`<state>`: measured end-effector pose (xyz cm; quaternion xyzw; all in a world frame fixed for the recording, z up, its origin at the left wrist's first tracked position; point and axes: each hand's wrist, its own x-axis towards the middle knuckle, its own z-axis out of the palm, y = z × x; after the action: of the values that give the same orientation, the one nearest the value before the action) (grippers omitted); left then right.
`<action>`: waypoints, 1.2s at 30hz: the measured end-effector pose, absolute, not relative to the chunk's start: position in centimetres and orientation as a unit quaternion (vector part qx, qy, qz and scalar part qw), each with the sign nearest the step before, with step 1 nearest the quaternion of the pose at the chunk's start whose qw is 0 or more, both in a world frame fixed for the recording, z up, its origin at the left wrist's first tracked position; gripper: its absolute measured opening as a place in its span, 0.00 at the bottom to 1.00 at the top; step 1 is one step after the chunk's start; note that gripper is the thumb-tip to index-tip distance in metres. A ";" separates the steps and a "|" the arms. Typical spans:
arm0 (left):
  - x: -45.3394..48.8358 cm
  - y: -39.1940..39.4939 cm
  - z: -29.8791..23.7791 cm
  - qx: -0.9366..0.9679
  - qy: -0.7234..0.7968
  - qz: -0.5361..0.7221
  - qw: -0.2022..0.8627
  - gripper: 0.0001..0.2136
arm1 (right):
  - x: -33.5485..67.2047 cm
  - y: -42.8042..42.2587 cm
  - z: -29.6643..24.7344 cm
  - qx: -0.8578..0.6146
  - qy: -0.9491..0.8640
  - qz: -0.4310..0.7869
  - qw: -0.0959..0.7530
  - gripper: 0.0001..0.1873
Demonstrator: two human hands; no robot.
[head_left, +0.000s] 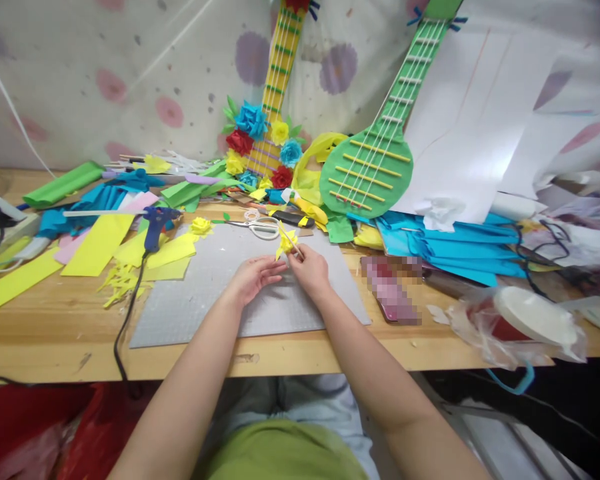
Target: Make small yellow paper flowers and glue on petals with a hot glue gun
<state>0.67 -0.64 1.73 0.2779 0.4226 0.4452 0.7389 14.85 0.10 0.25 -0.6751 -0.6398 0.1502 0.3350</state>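
Observation:
Both hands meet over a grey cutting mat (205, 300) at the table's middle. My right hand (310, 269) pinches a thin wooden stick (290, 240) with a piece of yellow paper (285, 243) wound round it. My left hand (254, 277) has its fingers together, their tips touching the lower end of the yellow paper. A finished yellow paper flower (201, 226) lies on the mat's far left corner. White-handled scissors (260, 227) lie just beyond the hands.
A blue glue gun (155, 223) with a black cord lies left of the mat among yellow paper strips (97, 243). Two paper guitars (375, 160) lean on the wall behind. Blue paper sheets (455, 247), a phone and a tape roll in plastic (530, 317) lie right.

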 end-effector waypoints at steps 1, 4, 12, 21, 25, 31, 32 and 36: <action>0.6 -0.6 1.8 0.274 0.422 0.443 0.742 0.04 | 14.9 0.1 0.2 -0.674 -0.640 0.148 0.337 0.10; 0.5 -0.6 1.8 0.275 0.428 0.451 0.734 0.05 | 14.9 0.2 0.0 -0.676 -0.643 0.142 0.332 0.10; 0.5 -0.1 1.1 0.293 0.446 0.477 0.698 0.10 | 14.7 0.3 -0.3 -0.677 -0.660 0.116 0.303 0.09; 0.6 0.2 1.0 0.277 0.452 0.514 0.674 0.10 | 14.5 0.0 -0.2 -0.666 -0.679 0.095 0.294 0.08; 0.6 0.3 0.8 0.283 0.455 0.515 0.669 0.10 | 14.5 -0.1 -0.2 -0.662 -0.683 0.088 0.296 0.08; 0.8 0.1 1.0 0.262 0.440 0.505 0.695 0.07 | 14.2 -0.1 -0.1 -0.668 -0.673 0.081 0.306 0.08; 0.8 0.1 1.0 0.258 0.434 0.497 0.706 0.08 | 14.1 -0.1 0.0 -0.668 -0.673 0.080 0.307 0.08; 0.8 0.2 1.2 0.241 0.429 0.491 0.719 0.10 | 13.6 -0.2 0.1 -0.664 -0.682 0.060 0.301 0.09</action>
<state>0.78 0.18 1.17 0.2409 0.4288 0.4909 0.7191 13.64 -0.19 0.14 -0.6640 -0.6817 0.0604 0.3012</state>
